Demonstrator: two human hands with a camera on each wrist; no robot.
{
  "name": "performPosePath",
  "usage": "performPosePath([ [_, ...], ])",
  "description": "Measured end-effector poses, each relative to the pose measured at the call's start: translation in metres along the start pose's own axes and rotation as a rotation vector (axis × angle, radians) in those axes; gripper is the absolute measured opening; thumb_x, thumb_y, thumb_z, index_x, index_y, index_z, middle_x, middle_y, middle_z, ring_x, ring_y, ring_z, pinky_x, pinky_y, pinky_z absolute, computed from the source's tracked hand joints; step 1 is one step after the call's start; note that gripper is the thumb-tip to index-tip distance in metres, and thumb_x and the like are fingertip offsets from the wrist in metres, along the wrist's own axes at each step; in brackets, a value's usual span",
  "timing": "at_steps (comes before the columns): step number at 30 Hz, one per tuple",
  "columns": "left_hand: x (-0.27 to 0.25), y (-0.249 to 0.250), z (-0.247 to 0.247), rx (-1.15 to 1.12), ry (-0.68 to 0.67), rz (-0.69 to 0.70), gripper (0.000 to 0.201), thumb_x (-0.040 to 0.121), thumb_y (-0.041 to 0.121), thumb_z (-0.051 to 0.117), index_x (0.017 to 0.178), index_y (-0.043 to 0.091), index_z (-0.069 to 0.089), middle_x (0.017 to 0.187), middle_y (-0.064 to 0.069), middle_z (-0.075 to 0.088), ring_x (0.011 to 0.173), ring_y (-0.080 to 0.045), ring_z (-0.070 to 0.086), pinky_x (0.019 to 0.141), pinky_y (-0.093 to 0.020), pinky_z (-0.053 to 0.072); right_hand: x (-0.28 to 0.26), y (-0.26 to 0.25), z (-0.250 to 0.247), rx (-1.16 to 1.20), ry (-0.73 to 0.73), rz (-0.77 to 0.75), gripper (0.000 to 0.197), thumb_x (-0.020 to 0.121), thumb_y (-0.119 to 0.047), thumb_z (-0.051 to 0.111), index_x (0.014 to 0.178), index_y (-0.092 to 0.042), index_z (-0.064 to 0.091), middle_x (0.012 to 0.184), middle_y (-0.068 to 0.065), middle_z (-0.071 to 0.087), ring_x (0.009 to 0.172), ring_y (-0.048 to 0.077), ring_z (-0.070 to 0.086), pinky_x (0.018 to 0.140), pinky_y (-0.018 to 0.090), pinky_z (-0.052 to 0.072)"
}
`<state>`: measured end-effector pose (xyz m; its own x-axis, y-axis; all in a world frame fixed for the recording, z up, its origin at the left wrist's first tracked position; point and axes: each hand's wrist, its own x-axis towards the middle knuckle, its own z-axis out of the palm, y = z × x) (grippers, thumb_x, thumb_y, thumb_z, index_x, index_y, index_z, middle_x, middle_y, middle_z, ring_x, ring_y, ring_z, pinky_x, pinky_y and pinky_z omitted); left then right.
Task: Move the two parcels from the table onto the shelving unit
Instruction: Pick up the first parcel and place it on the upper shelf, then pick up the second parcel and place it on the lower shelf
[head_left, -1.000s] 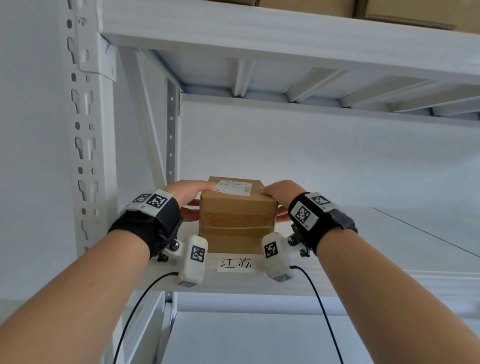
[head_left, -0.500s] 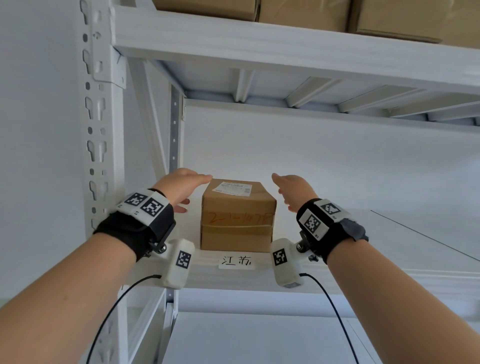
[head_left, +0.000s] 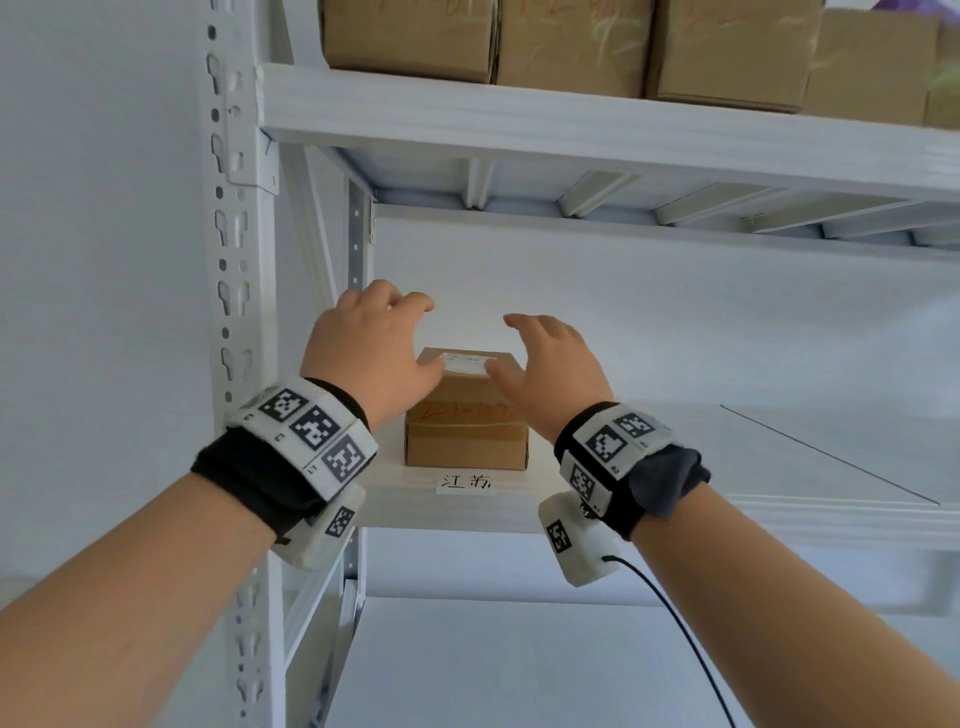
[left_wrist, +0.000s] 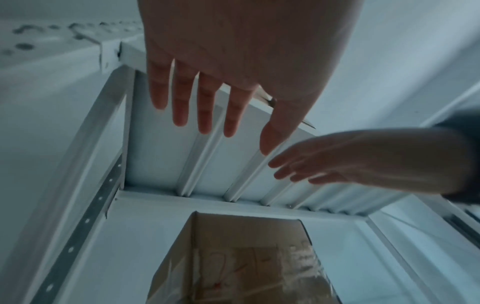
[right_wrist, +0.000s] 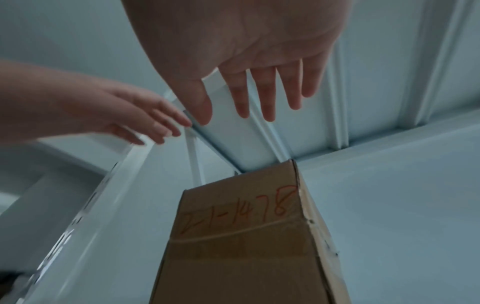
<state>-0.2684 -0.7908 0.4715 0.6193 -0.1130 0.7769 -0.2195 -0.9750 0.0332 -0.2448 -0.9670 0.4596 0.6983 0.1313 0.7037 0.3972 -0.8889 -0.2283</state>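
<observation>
Head view: the parcel (head_left: 466, 415), a small brown carton with a white label on top and red writing on its front, sits square on the shelf (head_left: 675, 499) near the left upright (head_left: 236, 312), right behind a paper tag (head_left: 465, 481) stuck to the shelf's front edge. Both hands are raised in front of it and hold nothing, the left hand (head_left: 371, 353) and right hand (head_left: 553, 364) each with fingers loosely spread, clear of the cardboard as far as I can tell. It looks stiff and light enough for two palms, and the flat left and right sides seem the sensible place to take it; the taped seam may be a little slick. More cartons (head_left: 571, 41) line the shelf above, so there is not much headroom for lifting straight up. Left wrist view: the left hand (left_wrist: 233, 61) is flat and free with straight fingers (left_wrist: 205, 102), the ribbed underside (left_wrist: 207, 160) of the upper shelf beyond them, the right hand (left_wrist: 363, 160) reaching in from the side, and the parcel (left_wrist: 246, 257) below, untouched. Right wrist view: the right hand (right_wrist: 246, 51) is likewise slack and bare, the left hand (right_wrist: 103, 109) blurred beside it, and the parcel (right_wrist: 246, 236) stands below with "2-1-1478" in red and a slightly dented right edge, so the board will crush if pinched at the corners. I judge this one delivered; no second parcel or table shows in any view.
</observation>
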Motion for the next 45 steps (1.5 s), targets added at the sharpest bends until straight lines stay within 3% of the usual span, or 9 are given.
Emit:
performPosePath([
  [4,-0.024,0.008,-0.009,0.163,0.115,0.158,0.05,0.077,0.036,0.058,0.123,0.017,0.053,0.12,-0.01,0.056,0.107,-0.032,0.05,0.09,-0.045,0.04,-0.029,-0.006,-0.002,-0.162,0.066,-0.145,0.056,0.088,-0.037,0.049,0.14,-0.022,0.034,0.148,0.006,0.035,0.142,0.029,0.019,0.117,0.042,0.018],
  [8,-0.051,0.014,-0.012,0.234,0.151,0.233,0.048,0.073,0.03,0.06,0.118,0.013,0.057,0.116,-0.014,0.059,0.103,-0.035,0.053,0.091,-0.047,0.04,-0.059,-0.009,0.0,-0.188,0.133,-0.224,0.057,0.086,-0.034,0.054,0.138,-0.02,0.037,0.146,0.009,0.039,0.142,0.032,0.021,0.118,0.044,0.014],
  [12,-0.08,0.015,-0.011,0.237,0.121,0.221,0.048,0.073,0.028,0.06,0.118,0.011,0.057,0.114,-0.014,0.059,0.103,-0.036,0.054,0.093,-0.047,0.04,-0.084,-0.008,0.007,-0.181,0.147,-0.236,0.062,0.081,-0.029,0.058,0.138,-0.021,0.036,0.146,0.007,0.04,0.142,0.032,0.022,0.117,0.044,0.013],
  [17,-0.108,0.003,-0.011,0.261,0.055,0.201,0.048,0.074,0.029,0.06,0.119,0.012,0.056,0.116,-0.013,0.059,0.105,-0.035,0.052,0.095,-0.046,0.037,-0.107,-0.02,0.016,-0.139,0.152,-0.253,0.061,0.083,-0.037,0.054,0.138,-0.02,0.036,0.143,0.005,0.041,0.14,0.03,0.026,0.117,0.045,0.016],
  [24,-0.12,-0.022,-0.024,0.264,0.094,0.182,0.05,0.072,0.029,0.062,0.118,0.012,0.057,0.114,-0.014,0.059,0.103,-0.035,0.054,0.092,-0.046,0.039,-0.108,-0.049,0.02,-0.139,0.147,-0.263,0.061,0.084,-0.04,0.05,0.138,-0.016,0.037,0.142,0.007,0.044,0.14,0.031,0.027,0.116,0.045,0.018],
  [30,-0.137,-0.079,-0.044,0.276,0.089,0.163,0.051,0.073,0.03,0.061,0.121,0.013,0.056,0.118,-0.014,0.058,0.106,-0.034,0.053,0.093,-0.046,0.039,-0.108,-0.115,0.043,-0.089,0.149,-0.299,0.061,0.085,-0.039,0.051,0.139,-0.015,0.037,0.144,0.011,0.042,0.139,0.034,0.028,0.115,0.046,0.019],
  [45,-0.184,-0.308,-0.124,0.457,0.05,0.098,0.053,0.072,0.027,0.064,0.122,0.011,0.056,0.119,-0.016,0.059,0.106,-0.036,0.053,0.092,-0.047,0.038,-0.093,-0.336,0.155,0.084,0.099,-0.34,0.059,0.086,-0.039,0.051,0.139,-0.017,0.034,0.146,0.01,0.039,0.14,0.033,0.026,0.114,0.046,0.02],
])
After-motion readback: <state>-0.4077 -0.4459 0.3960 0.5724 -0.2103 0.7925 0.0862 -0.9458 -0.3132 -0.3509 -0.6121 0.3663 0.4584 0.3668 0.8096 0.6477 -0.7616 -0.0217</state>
